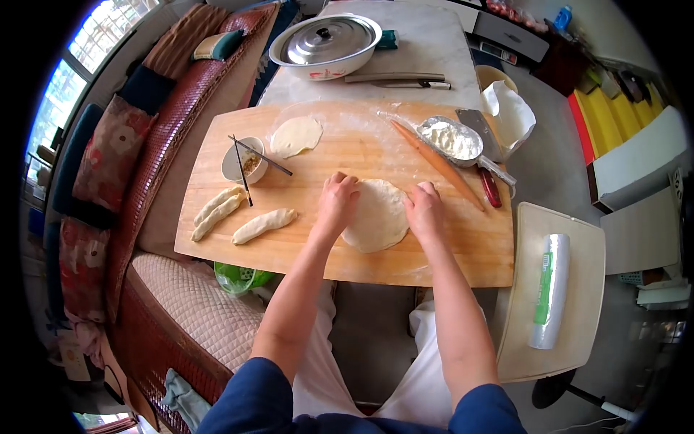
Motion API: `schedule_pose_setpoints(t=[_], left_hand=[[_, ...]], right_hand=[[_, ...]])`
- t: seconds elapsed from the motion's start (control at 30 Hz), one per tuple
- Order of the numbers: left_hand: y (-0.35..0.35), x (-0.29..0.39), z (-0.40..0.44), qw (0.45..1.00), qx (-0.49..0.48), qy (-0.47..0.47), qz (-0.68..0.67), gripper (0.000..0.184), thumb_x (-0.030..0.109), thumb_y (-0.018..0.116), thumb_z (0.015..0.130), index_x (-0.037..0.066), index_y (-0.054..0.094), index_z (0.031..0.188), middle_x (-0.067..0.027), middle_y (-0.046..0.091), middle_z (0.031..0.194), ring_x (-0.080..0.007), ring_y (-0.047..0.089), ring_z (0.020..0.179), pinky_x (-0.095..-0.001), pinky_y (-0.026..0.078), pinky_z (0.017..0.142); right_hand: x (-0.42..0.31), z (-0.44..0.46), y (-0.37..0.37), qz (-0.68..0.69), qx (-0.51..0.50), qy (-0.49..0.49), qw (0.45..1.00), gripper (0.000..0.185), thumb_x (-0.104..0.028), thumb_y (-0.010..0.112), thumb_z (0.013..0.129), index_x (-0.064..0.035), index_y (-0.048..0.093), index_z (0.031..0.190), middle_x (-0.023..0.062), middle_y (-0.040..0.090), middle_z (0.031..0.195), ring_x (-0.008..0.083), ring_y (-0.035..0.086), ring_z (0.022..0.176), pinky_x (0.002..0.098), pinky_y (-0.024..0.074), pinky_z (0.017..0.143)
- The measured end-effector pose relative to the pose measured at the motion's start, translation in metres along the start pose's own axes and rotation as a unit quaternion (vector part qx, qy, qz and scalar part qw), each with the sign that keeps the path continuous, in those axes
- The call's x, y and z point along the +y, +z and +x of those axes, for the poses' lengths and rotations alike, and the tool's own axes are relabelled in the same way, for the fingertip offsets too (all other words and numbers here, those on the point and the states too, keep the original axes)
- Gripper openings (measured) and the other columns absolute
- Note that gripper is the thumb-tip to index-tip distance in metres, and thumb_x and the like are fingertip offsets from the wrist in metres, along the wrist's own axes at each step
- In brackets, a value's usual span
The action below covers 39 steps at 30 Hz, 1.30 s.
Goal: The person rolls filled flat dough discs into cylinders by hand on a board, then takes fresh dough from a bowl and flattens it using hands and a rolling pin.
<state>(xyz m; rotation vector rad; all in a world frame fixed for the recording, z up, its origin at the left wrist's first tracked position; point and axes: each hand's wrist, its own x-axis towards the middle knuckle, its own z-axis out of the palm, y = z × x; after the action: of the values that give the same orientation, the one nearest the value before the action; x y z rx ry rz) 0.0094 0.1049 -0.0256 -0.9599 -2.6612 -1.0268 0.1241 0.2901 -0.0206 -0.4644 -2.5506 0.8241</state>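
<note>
A flat round of dough lies on the wooden board in front of me. My left hand has its fingers curled on the dough's upper left edge. On the opposite edge, my right hand is closed in a pinch. My fingertips partly hide the dough's rim. A second rolled-out dough round sits farther back on the board. To the left are a filled, folded dough roll and more shaped dough. A white bowl contains crumbly filling, with dark chopsticks across it.
At the board's right are a rolling pin, a scoop of flour, a cleaver and a red-handled tool. Behind stands a lidded metal basin. A stool bears a roll of plastic film.
</note>
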Motion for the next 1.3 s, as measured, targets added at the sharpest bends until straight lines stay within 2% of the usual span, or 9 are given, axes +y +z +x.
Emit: schedule_pose_setpoints(t=[0.3,0.4,0.5,0.6,0.8,0.9,1.1,1.2,1.3], left_hand=[[0.003,0.004,0.018,0.999,-0.026,-0.024,0.008,0.023,0.006,0.066,0.075,0.004,0.069,0.097,-0.013,0.064,0.096,-0.0344,0.059,0.097,-0.0431,0.049,0.086],[0.009,-0.009,0.023,0.998,-0.007,0.057,-0.041,0.021,0.005,0.066,0.073,0.005,0.067,0.094,-0.011,0.063,0.092,-0.0327,0.058,0.094,-0.0415,0.048,0.083],[0.007,-0.01,0.025,0.993,-0.065,0.031,-0.092,0.025,0.003,0.065,0.073,0.008,0.068,0.098,-0.0112,0.063,0.095,-0.0336,0.057,0.099,-0.0415,0.048,0.087],[0.003,-0.003,0.024,0.989,-0.073,-0.026,-0.127,0.024,0.001,0.064,0.073,0.008,0.07,0.095,-0.0104,0.063,0.096,-0.033,0.056,0.099,-0.0412,0.048,0.087],[0.007,-0.004,0.024,0.993,0.022,0.061,-0.102,0.017,-0.001,0.068,0.07,0.006,0.07,0.085,-0.0082,0.063,0.087,-0.0293,0.06,0.091,-0.039,0.051,0.081],[0.004,-0.011,0.022,0.98,-0.046,-0.034,-0.192,0.014,-0.003,0.069,0.071,0.004,0.07,0.083,-0.0087,0.064,0.085,-0.0287,0.063,0.086,-0.0378,0.053,0.076],[-0.005,-0.018,0.018,0.986,-0.024,0.103,-0.13,0.01,0.001,0.072,0.073,0.003,0.069,0.082,-0.0108,0.065,0.085,-0.0291,0.065,0.085,-0.0377,0.053,0.074],[-0.011,-0.015,0.017,0.982,-0.036,0.114,-0.148,0.01,0.005,0.073,0.073,0.002,0.068,0.081,-0.0123,0.065,0.087,-0.0299,0.064,0.086,-0.0383,0.053,0.075],[-0.005,-0.017,0.018,0.988,-0.045,0.085,-0.122,0.012,0.007,0.073,0.073,0.002,0.069,0.083,-0.0125,0.064,0.087,-0.0303,0.062,0.087,-0.0395,0.052,0.077]], right_hand=[[-0.015,0.018,0.022,-0.046,-0.041,0.07,0.996,0.021,-0.013,0.076,0.08,-0.0051,0.063,0.094,0.0138,0.061,0.106,0.035,0.06,0.1,0.0456,0.0506,0.085],[-0.021,0.017,0.021,-0.057,-0.026,0.059,0.996,0.02,-0.012,0.077,0.079,-0.0079,0.064,0.093,0.0116,0.063,0.103,0.034,0.061,0.099,0.0451,0.0507,0.083],[-0.014,0.02,0.026,-0.004,-0.032,0.016,0.999,0.022,-0.01,0.077,0.077,-0.0078,0.063,0.094,0.0101,0.065,0.096,0.0327,0.063,0.096,0.0436,0.0513,0.081],[-0.018,0.019,0.027,0.077,-0.038,0.095,0.992,0.021,-0.008,0.076,0.075,-0.0075,0.065,0.092,0.009,0.066,0.091,0.0318,0.065,0.091,0.0425,0.0521,0.078],[-0.014,0.017,0.029,0.079,-0.021,0.023,0.996,0.015,-0.006,0.076,0.075,-0.0085,0.07,0.088,0.0076,0.066,0.089,0.0292,0.066,0.087,0.0404,0.0527,0.074],[-0.013,0.015,0.029,0.072,0.003,-0.007,0.997,0.015,-0.004,0.075,0.075,-0.0084,0.07,0.088,0.0067,0.065,0.089,0.0276,0.065,0.086,0.0392,0.0525,0.074],[-0.016,0.014,0.022,0.075,0.026,-0.096,0.992,0.012,-0.004,0.075,0.075,-0.0074,0.07,0.085,0.007,0.064,0.087,0.028,0.064,0.083,0.0395,0.0517,0.073],[-0.014,0.014,0.021,0.109,0.023,-0.108,0.988,0.01,-0.007,0.076,0.075,-0.0072,0.069,0.083,0.0078,0.064,0.087,0.0282,0.063,0.081,0.0389,0.0511,0.072],[-0.017,0.015,0.022,0.117,-0.015,-0.034,0.992,0.011,-0.011,0.077,0.076,-0.0068,0.069,0.081,0.0083,0.064,0.087,0.0277,0.063,0.08,0.0384,0.0506,0.071]])
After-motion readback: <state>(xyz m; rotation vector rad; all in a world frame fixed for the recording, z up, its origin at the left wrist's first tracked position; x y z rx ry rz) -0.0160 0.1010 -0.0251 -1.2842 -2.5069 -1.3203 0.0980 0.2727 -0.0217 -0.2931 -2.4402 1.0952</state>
